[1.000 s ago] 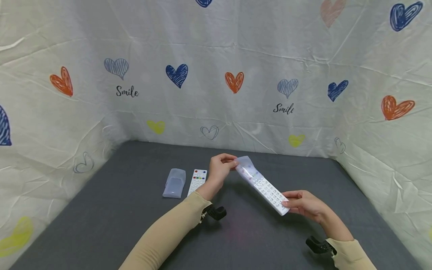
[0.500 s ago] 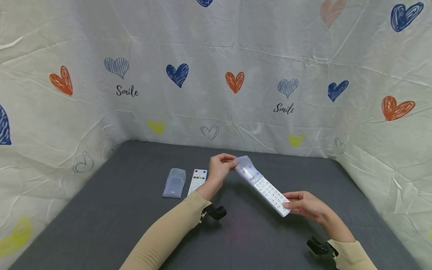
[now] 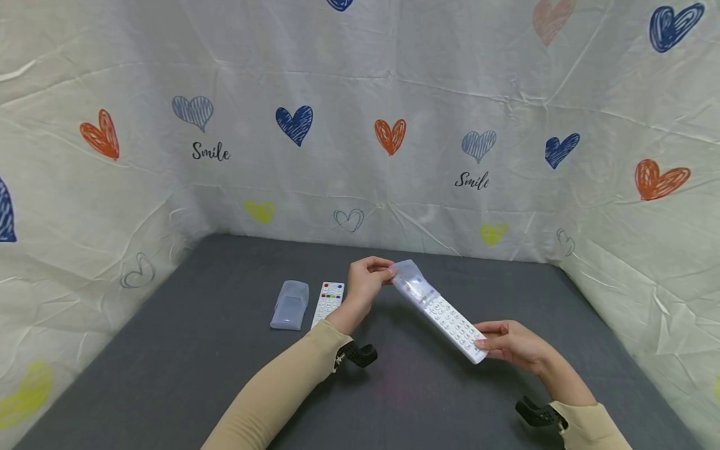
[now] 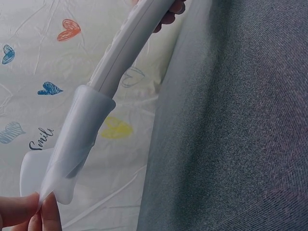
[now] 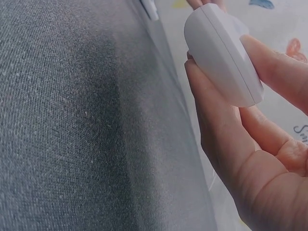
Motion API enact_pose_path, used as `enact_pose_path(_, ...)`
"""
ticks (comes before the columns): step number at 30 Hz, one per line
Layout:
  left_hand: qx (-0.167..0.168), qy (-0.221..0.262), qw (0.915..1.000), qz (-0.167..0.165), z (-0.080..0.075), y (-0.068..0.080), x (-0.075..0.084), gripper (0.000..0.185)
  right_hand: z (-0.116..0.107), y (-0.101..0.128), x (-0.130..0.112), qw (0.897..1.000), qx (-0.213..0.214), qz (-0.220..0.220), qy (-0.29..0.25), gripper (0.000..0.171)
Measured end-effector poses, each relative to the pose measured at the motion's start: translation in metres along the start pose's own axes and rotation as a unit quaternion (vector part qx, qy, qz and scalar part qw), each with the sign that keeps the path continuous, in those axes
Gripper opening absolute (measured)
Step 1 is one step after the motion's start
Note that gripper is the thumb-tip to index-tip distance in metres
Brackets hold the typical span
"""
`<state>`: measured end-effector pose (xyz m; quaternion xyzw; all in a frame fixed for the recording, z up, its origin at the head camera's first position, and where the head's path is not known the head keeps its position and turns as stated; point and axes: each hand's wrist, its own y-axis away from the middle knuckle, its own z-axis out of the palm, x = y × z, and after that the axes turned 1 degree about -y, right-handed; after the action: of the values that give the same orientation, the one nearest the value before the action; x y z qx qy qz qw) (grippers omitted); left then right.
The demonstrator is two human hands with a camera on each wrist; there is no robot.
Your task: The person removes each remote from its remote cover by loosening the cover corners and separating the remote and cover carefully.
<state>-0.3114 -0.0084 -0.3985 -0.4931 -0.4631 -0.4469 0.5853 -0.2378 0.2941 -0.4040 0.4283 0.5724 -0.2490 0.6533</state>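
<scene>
A long white remote (image 3: 450,322) is held in the air above the grey table (image 3: 197,356). A clear silicone cover (image 3: 409,280) sits over its far end only. My left hand (image 3: 368,281) pinches the far tip of that cover (image 4: 67,154) between thumb and fingers (image 4: 29,211). My right hand (image 3: 509,344) grips the remote's near end (image 5: 224,53) between thumb and fingers. A second white remote (image 3: 329,300) with coloured buttons lies on the table to the left of my left hand, and a second clear cover (image 3: 290,304) lies beside it.
A cloth printed with hearts and the word "Smile" (image 3: 472,181) walls the table at the back and both sides. Black wrist camera mounts (image 3: 360,354) sit on both beige sleeves.
My right hand and the remote's near end have drifted slightly down and to the right. The left hand and cover tip have stayed where they were.
</scene>
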Motion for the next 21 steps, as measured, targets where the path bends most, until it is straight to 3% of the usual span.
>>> enact_pose_path(21, -0.008, -0.007, 0.9999, -0.006, -0.0007, 0.0004, -0.0008, 0.014, -0.0080, 0.0032, 0.0061, 1.000, -0.007, 0.003, -0.001, 0.053)
